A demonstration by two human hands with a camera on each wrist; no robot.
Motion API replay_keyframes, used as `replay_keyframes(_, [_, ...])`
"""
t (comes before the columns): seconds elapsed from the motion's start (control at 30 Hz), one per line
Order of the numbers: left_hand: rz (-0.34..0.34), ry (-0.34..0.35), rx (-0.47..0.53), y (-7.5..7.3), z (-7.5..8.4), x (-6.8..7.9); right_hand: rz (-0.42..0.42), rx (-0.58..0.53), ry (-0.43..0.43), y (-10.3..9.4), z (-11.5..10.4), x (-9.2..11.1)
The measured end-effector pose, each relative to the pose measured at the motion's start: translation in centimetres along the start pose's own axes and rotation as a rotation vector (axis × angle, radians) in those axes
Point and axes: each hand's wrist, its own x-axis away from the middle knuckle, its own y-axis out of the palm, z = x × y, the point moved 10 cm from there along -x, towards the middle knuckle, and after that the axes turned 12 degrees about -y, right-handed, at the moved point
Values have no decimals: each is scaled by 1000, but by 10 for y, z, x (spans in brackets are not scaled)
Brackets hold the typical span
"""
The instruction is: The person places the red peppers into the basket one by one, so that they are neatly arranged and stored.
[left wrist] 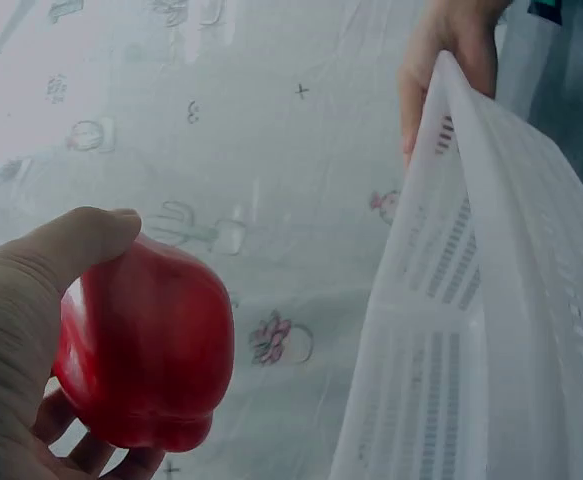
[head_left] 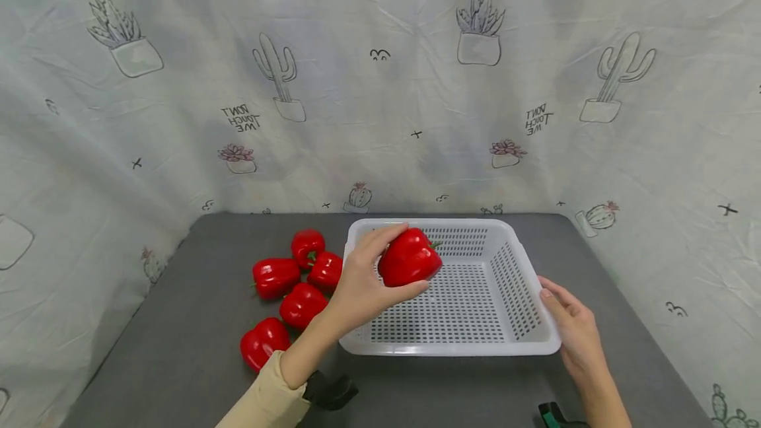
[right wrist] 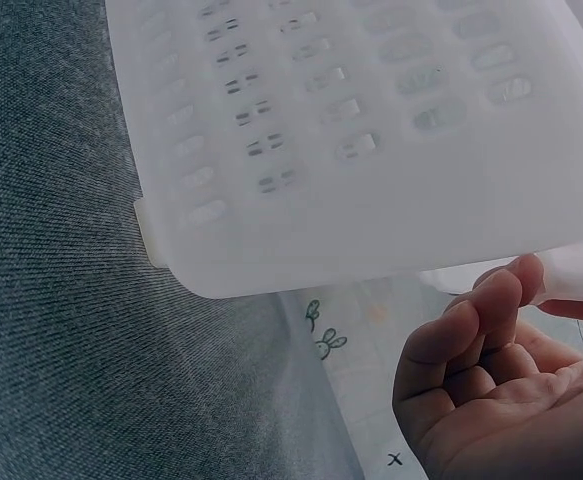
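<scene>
My left hand (head_left: 367, 283) grips a glossy red bell pepper (head_left: 409, 257) between thumb and fingers, and holds it above the left part of a white plastic basket (head_left: 448, 349). In the left wrist view the same pepper (left wrist: 156, 345) shows its lobed end, with part of the fingers hidden behind it. My right hand (head_left: 572, 325) holds the basket by its right rim, the thumb on top. Seen from the right wrist, the curled fingers (right wrist: 461, 335) meet the underside of the rim beside the slotted wall. No pepper shows inside the basket.
Several more red bell peppers (head_left: 303, 306) lie in a loose group on the grey table (head_left: 178, 322), left of the basket. A pale curtain (head_left: 357, 98) printed with cacti hangs behind the table and along its sides. Black straps (head_left: 329, 392) sit at the wrists.
</scene>
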Motion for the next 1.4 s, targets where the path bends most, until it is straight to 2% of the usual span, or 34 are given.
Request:
replay_keyframes(0.2, [-16, -39, 22, 24, -2, -20, 7, 16, -12, 0, 0, -2])
replay_keyframes(0.63, [-56, -275, 161, 61, -30, -53, 7, 22, 8, 0, 1, -2])
replay_keyframes(0.8, [-58, -358, 162, 79, -47, -64, 1, 27, 14, -1, 2, -2])
replay_keyframes(0.97, [-65, -402, 115, 97, -60, -73, 5, 41, 23, -3, 2, -2])
replay_keyframes(1.07, [-80, -417, 121, 106, -66, -75, -4, 32, 16, -3, 2, -1])
replay_keyframes(1.4, [-90, -481, 233, 124, -89, -82, 4, 30, 14, 0, 2, -2])
